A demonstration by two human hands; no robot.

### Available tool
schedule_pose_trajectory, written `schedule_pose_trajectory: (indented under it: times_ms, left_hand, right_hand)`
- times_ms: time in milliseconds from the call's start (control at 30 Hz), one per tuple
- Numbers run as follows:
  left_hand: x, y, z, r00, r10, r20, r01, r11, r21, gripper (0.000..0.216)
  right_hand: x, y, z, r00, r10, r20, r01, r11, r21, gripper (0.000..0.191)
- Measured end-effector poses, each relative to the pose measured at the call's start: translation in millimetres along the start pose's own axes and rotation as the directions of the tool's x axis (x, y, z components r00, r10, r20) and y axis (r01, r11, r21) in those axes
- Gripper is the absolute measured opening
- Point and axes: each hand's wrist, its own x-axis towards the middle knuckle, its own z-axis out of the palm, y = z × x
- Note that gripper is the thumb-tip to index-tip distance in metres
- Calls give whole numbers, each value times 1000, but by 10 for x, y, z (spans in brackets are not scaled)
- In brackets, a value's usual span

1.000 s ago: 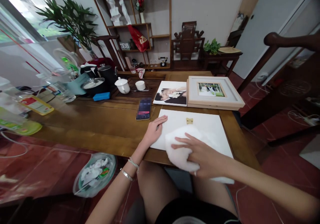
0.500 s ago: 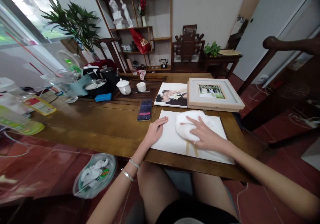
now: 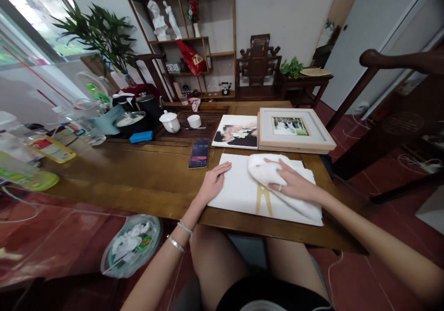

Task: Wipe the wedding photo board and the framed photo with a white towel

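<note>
A white flat board (image 3: 234, 188) lies on the wooden table in front of me. It bears a tan mark shaped like two slanting legs (image 3: 265, 202) near its front edge. My left hand (image 3: 214, 181) rests on the board's left edge with its fingers stretched out and holds nothing. Pressed down on a bunched white cloth (image 3: 262, 165), my right hand (image 3: 293, 184) has its fingers bent over it. The cloth covers much of the board's right half, and its loose end trails toward the front right corner. A ring shows on the right hand.
Behind the board are a photo print (image 3: 236, 133) and a framed picture (image 3: 294, 128). A phone (image 3: 199, 153) lies to the left. Farther left are a lidded white cup (image 3: 169, 122), a blue sponge (image 3: 141, 137) and bottles (image 3: 52, 148). A waste bin (image 3: 133, 246) stands on the floor.
My right hand has slid the cloth a little to the right, and more of the tan mark shows. The cloth's end now spreads toward the front right. My left hand stays on the board.
</note>
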Motion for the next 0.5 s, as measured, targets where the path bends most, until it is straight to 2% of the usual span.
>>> schedule_pose_trajectory:
  times_ms: [100,200,267,400,500]
  left_hand:
    - [-1,-6,3,1000,4,-5,-4,1000,-9,42]
    - [-2,-6,7,1000,7,-9,-7,1000,-19,42]
    - [-3,-3,8,1000,8,-9,-8,1000,-24,42]
    - [-3,4,10,1000,1,-12,-1,1000,-27,41]
    - [-1,14,10,1000,-8,-9,8,1000,-12,42]
  right_hand:
    - [39,229,-37,993,99,-72,-104,992,-69,25]
    - [-152,200,-49,998,45,-49,-51,989,-137,13]
    - [-381,28,-59,999,-4,41,10,991,-136,6]
    - [-890,-462,-160,962,-52,268,68,996,-49,21]
    - [-1075,-635,-283,923,-36,382,37,999,5,23]
